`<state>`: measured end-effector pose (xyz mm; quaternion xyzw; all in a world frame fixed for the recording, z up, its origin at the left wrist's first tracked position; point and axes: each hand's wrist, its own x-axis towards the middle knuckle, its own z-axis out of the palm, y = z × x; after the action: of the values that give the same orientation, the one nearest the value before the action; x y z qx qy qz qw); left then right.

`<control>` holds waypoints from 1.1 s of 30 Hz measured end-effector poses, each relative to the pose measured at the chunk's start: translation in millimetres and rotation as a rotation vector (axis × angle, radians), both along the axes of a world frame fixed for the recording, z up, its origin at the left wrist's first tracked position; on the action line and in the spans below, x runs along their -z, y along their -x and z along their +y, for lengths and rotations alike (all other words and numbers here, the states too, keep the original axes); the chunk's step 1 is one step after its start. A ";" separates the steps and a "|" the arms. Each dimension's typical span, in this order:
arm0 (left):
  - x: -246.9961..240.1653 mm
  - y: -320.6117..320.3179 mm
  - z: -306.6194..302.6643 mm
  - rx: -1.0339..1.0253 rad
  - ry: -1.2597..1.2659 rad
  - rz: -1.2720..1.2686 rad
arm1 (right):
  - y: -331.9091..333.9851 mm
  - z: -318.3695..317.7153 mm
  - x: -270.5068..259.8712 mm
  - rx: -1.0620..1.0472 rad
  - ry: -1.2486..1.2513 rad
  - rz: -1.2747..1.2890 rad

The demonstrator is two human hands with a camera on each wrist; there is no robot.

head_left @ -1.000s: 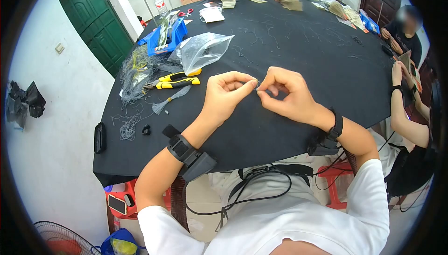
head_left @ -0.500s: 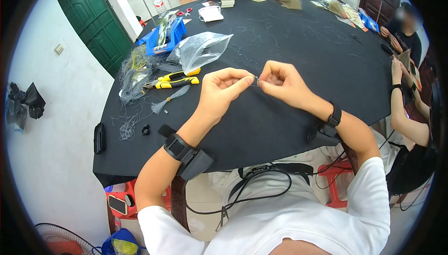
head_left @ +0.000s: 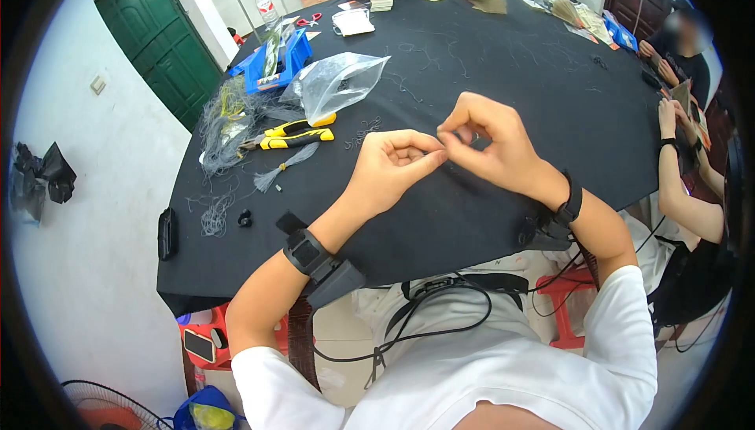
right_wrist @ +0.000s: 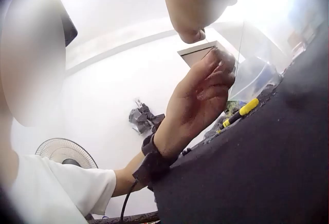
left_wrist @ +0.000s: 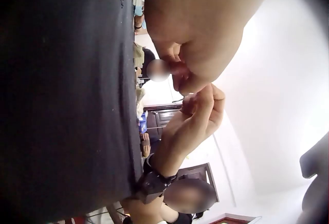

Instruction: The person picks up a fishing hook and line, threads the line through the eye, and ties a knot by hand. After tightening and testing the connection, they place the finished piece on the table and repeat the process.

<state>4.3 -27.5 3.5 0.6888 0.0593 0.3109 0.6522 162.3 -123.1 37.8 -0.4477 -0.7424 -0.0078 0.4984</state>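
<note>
Close over the black tablecloth, my left hand [head_left: 397, 170] and right hand [head_left: 495, 143] meet almost tip to tip. Each pinches with thumb and forefinger at a fine thread [right_wrist: 240, 44], which shows as a thin line beside the left hand in the right wrist view. Between the fingertips most of it is hidden. In the left wrist view a short dark end of it sticks out where the two hands meet. Left of my left hand lie a small dark chain-like heap [head_left: 362, 132], yellow-black pliers [head_left: 297, 140] and a tied grey thread bundle [head_left: 285, 167].
Tangled grey thread [head_left: 224, 135], a blue bin [head_left: 275, 68] and a clear plastic bag [head_left: 338, 88] stand at the left. Loose threads lie farther back on the black tablecloth [head_left: 503, 76]. Other people sit along the far and right edges.
Both hands have shifted slightly right. Their fingertips, a little apart half a second ago with a small dark thing between them, are now close together. The chain-like heap has come into sight.
</note>
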 end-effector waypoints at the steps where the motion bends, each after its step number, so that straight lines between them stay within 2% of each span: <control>1: -3.2 0.8 -1.3 -0.001 -0.013 0.007 | -3.1 1.4 -0.8 -0.003 0.051 0.056; 4: -8.5 3.5 -1.3 -0.012 -0.045 0.003 | -12.1 7.7 1.0 -0.032 0.209 0.203; 7: -9.6 3.6 1.3 -0.033 -0.068 -0.047 | -16.3 11.7 5.1 -0.147 0.496 0.414; 9: -8.9 3.7 3.5 -0.059 -0.092 -0.083 | -18.0 16.9 15.2 -0.231 0.551 0.474; 13: -7.0 4.4 5.6 -0.077 0.018 -0.098 | -10.3 17.3 25.6 -0.325 0.637 0.598; 17: -9.3 6.5 4.2 -0.149 0.095 -0.047 | -1.0 14.3 33.7 -0.334 0.605 0.631; 24: -7.7 4.7 5.0 -0.211 0.122 -0.020 | 7.9 8.6 33.0 -0.257 0.536 0.510; 33: -9.0 4.9 8.1 -0.147 0.184 -0.021 | 8.3 10.2 39.1 -0.297 0.603 0.507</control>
<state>-0.6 -19.4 12.4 0.6165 0.1309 0.3583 0.6888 154.0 -112.8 -1.3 -0.4493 -0.6217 0.3921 0.5079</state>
